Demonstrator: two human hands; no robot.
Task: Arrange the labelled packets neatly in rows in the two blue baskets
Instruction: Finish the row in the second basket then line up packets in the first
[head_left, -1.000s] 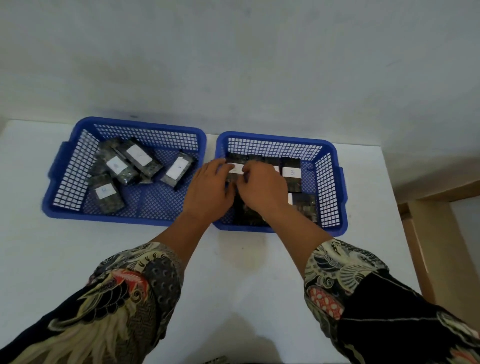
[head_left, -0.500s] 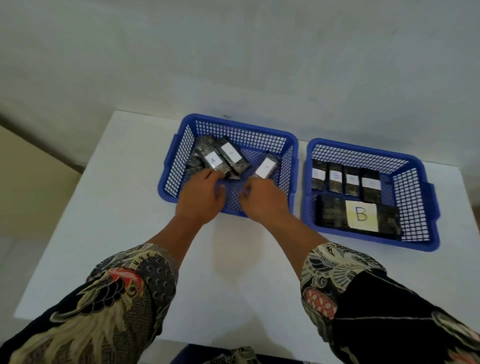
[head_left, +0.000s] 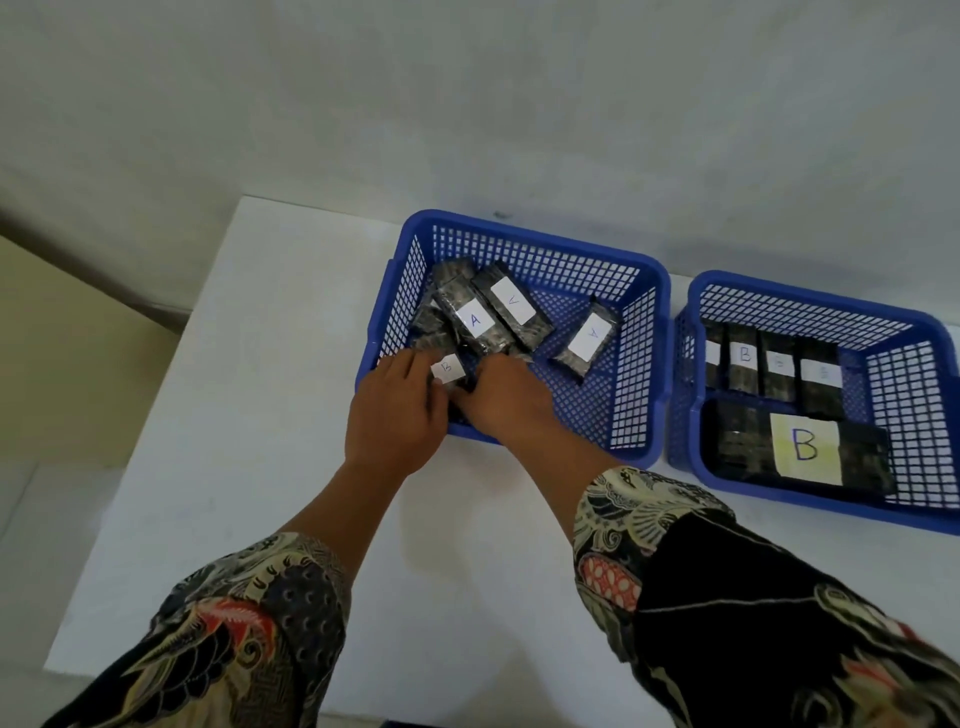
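Two blue baskets stand side by side on a white table. The left basket (head_left: 530, 249) holds loose dark packets with white labels: two marked A (head_left: 475, 319) (head_left: 511, 306) lie crooked at its back left, and another A packet (head_left: 587, 338) lies alone further right. My left hand (head_left: 395, 415) and my right hand (head_left: 509, 400) meet at the basket's front left corner, both gripping a packet labelled B (head_left: 449, 369). The right basket (head_left: 810, 312) holds a tidy row of B packets (head_left: 743, 358) and a large packet with a big B label (head_left: 805, 449).
The white table (head_left: 270, 395) ends at its left edge near a beige floor, and a grey wall rises right behind the baskets. Patterned sleeves cover both forearms at the bottom of the view.
The view has swung left from the right basket to the left one. Both hands left the B row, crossed over and closed on a B packet in the left basket.
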